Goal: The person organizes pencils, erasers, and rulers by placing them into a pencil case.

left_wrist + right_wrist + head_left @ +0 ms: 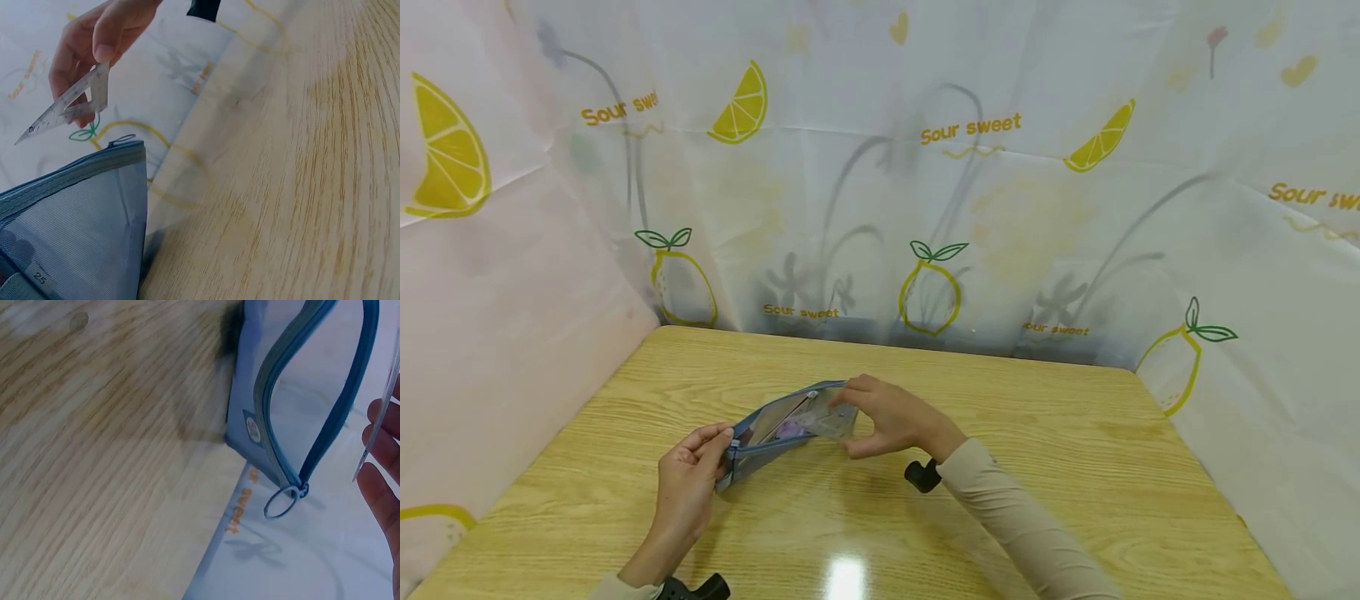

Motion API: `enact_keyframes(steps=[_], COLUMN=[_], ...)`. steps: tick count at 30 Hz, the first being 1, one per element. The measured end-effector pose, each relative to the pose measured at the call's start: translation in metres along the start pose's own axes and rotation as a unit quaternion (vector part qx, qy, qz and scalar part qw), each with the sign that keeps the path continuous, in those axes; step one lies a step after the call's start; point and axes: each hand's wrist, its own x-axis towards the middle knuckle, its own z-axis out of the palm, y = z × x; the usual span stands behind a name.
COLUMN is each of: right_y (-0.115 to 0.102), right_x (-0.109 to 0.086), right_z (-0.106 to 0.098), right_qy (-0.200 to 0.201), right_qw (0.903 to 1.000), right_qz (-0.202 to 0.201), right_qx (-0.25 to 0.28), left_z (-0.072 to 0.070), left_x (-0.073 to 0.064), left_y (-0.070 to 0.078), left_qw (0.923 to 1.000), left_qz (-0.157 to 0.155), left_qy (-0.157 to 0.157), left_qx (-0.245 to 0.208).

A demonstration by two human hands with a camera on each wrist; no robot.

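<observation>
My left hand (688, 475) pinches the near left end of a blue mesh zip pouch (767, 460), thumb over its edge. The zip stands open, and a purple thing (792, 428) and a thin stick-like item show inside. Over the pouch's far right end, my right hand (898, 421) holds a clear plastic set square (47, 122) between thumb and fingers. In the left wrist view the set square hangs above the zip corner, its pointed tip away from the hand. The right wrist view shows it edge-on beside the open mouth, near a ring-shaped zip pull (281, 503).
A wood-grain table (1037, 467) lies under both hands. White cloth (865, 167) printed with lemons and words surrounds its back and sides. Each wrist wears a black camera mount (922, 476). Light glares off the table's front.
</observation>
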Motion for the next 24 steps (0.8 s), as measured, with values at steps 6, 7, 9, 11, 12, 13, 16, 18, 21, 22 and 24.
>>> enact_keyframes(steps=[6,7,9,11,12,13,16,18,21,22,24], right_y=[-0.003,-0.004,-0.004,-0.004,-0.003,-0.003,-0.001,-0.001,-0.002,-0.002,-0.003], right_x=[0.007,0.008,0.010,0.012,0.012,0.013,0.016,0.019,0.023,0.024,0.026], right_z=[0.006,0.007,0.009,0.010,0.011,0.012,0.014,0.015,0.016,0.016,0.017], right_qy=[-0.011,-0.013,-0.019,-0.029,-0.034,-0.039,-0.053,-0.060,-0.074,-0.079,-0.092], right_qw=[0.9998,0.9998,0.9996,0.9994,0.9993,0.9991,0.9984,0.9980,0.9970,0.9965,0.9953], right_qz=[-0.013,-0.014,-0.013,-0.010,-0.009,-0.008,-0.006,-0.005,0.000,0.003,0.010], right_qx=[0.008,0.009,0.012,0.014,0.015,0.017,0.019,0.019,0.022,0.026,0.031], left_z=[0.000,-0.001,-0.001,-0.002,-0.002,-0.002,-0.003,-0.003,-0.003,-0.003,-0.003], left_x=[0.000,0.000,0.000,0.000,0.000,0.000,-0.001,-0.001,-0.001,-0.001,-0.001], left_y=[-0.001,-0.001,-0.001,-0.001,-0.001,-0.001,-0.001,-0.001,-0.001,-0.001,-0.001], left_qw=[1.0000,1.0000,0.9999,0.9999,0.9998,0.9998,0.9998,0.9998,0.9999,0.9999,0.9998], left_qz=[0.005,0.005,0.007,0.006,0.007,0.006,0.003,0.001,0.000,0.001,0.004], left_qy=[-0.004,-0.005,-0.009,-0.013,-0.014,-0.014,-0.015,-0.015,-0.013,-0.013,-0.013], left_qx=[0.001,-0.001,-0.005,-0.010,-0.012,-0.012,-0.011,-0.010,-0.002,0.002,0.011])
